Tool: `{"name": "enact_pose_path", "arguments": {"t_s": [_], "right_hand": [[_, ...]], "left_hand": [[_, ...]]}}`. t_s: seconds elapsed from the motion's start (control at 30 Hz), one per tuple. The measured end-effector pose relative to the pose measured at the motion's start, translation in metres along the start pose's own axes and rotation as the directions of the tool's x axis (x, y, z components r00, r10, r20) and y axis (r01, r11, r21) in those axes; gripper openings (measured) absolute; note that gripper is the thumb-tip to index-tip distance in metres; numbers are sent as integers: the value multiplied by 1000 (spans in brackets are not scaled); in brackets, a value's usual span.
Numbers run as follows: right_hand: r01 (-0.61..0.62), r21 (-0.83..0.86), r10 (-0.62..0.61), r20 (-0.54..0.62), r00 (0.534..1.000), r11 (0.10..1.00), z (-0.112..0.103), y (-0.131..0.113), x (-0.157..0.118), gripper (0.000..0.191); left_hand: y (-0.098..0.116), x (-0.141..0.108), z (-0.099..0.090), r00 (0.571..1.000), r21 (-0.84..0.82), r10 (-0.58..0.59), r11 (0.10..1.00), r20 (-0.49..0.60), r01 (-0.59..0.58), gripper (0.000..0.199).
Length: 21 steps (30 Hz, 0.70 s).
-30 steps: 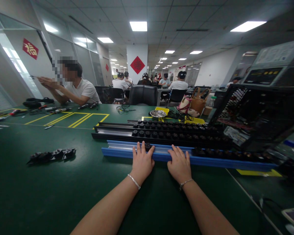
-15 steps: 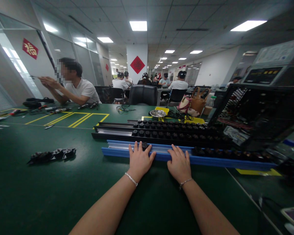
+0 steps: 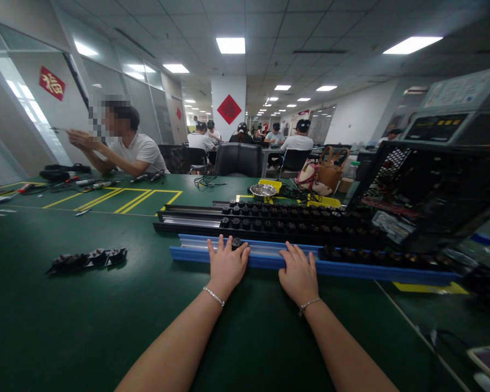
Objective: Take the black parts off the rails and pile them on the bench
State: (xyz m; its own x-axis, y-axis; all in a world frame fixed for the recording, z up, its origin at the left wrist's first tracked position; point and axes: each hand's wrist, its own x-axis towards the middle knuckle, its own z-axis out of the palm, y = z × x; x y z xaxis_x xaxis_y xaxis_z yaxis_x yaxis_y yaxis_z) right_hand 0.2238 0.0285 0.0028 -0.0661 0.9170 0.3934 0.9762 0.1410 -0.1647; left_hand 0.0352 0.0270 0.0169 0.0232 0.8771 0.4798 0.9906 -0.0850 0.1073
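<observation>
Viewed remotely through the head camera, I record both hands at the blue rail (image 3: 191, 254), which lies lengthwise on the green bench (image 3: 139, 310). I find the left hand (image 3: 228, 267) palm down on the rail's left half, its fingers spread. A small black piece (image 3: 237, 243) sits in the channel, showing between those fingertips; I cannot tell whether they press on it. I find the right hand (image 3: 300, 275) well apart from that piece, fingers slightly spread and laid over the rail near its middle; its thumb I cannot make out clearly. Each wrist carries a bracelet.

To the right of this hand, I note a row of black pieces (image 3: 375, 257) in the same channel. Just beyond the blue rail, on its far side, I see black rails (image 3: 188, 228) bearing similar parts. A cluster of loose black parts (image 3: 85, 260) lies on the bench to the left. I further note a metal bowl (image 3: 263, 190) on the far side, an open computer case (image 3: 441, 190) at right, and a seated person (image 3: 136, 152) at far left.
</observation>
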Motion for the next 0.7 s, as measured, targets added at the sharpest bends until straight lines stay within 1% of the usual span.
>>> {"name": "enact_pose_path", "arguments": {"t_s": [0.33,0.7], "right_hand": [[-3,8,3,3,1000,1000,2,1,0,45],[-4,20,4,-4,1000,1000,1,1,1,31]], "left_hand": [[-8,1,4,998,-6,-34,999,-43,33,39],[-16,3,8,996,16,-62,998,-66,63,36]]}}
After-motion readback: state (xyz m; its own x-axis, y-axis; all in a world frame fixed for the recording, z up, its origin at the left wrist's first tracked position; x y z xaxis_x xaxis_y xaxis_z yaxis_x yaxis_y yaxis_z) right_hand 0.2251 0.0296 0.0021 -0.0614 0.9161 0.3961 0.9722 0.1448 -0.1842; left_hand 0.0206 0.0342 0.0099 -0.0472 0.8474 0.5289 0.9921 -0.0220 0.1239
